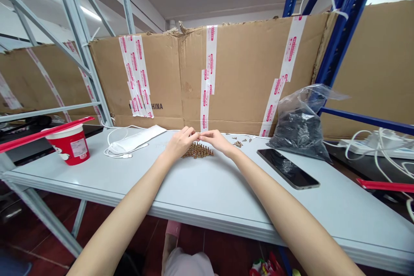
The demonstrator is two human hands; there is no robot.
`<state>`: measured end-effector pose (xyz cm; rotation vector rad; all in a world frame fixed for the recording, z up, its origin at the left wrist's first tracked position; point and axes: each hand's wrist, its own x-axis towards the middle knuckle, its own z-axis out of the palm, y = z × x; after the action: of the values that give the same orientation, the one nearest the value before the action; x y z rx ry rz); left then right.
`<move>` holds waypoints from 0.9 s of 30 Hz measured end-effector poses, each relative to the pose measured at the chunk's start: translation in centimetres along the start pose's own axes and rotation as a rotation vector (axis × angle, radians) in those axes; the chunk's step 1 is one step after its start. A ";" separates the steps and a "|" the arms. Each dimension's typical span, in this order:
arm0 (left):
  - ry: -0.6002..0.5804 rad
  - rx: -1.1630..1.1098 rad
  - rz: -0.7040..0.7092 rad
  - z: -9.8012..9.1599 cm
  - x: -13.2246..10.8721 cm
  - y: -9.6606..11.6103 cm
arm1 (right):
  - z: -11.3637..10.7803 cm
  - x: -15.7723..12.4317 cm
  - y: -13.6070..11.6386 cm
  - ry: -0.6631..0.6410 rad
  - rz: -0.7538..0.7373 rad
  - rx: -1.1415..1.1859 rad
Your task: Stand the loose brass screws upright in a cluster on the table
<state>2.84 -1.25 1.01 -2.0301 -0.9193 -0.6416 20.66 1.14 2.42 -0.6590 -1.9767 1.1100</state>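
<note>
Brass screws (197,151) stand upright (rows crosswise) between left hand (180,143) and right hand (217,140).

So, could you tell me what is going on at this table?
A person has their left hand and right hand together, fingertips meeting just behind a cluster of small brass-coloured parts on a white table. Whether they hold a piece is unclear. A few loose parts lie to the right, near a phone.
</note>
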 end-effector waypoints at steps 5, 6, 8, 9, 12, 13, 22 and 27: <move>-0.048 -0.044 -0.048 0.4 0.3 0.4 | -0.2 0.2 0.5 0.010 -0.009 -0.045; -0.060 -0.047 -0.054 0.4 0.3 0.4 | -0.2 0.1 0.5 0.005 -0.004 -0.046; -0.078 -0.053 -0.058 0.2 0.3 0.3 | -0.1 0.1 0.4 -0.019 0.002 -0.040; -0.088 -0.056 -0.052 0.0 0.3 0.2 | 0.0 0.0 0.4 -0.034 0.002 -0.035; -0.136 -0.056 0.003 -0.5 0.3 -0.1 | 0.1 -0.1 0.2 -0.045 0.002 -0.017; -0.156 -0.047 0.024 -0.7 0.2 -0.2 | 0.1 -0.1 0.1 -0.037 0.004 -0.014; -0.136 0.054 0.015 0.1 -0.4 -0.4 | 0.4 -0.3 -0.1 -0.028 0.021 0.040; -0.130 0.020 -0.016 0.2 -0.4 -0.4 | 0.5 -0.4 -0.1 -0.062 0.004 0.054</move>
<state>2.32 -1.13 0.80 -2.0680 -1.0140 -0.5117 20.52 0.60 2.18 -0.6067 -1.9913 1.1950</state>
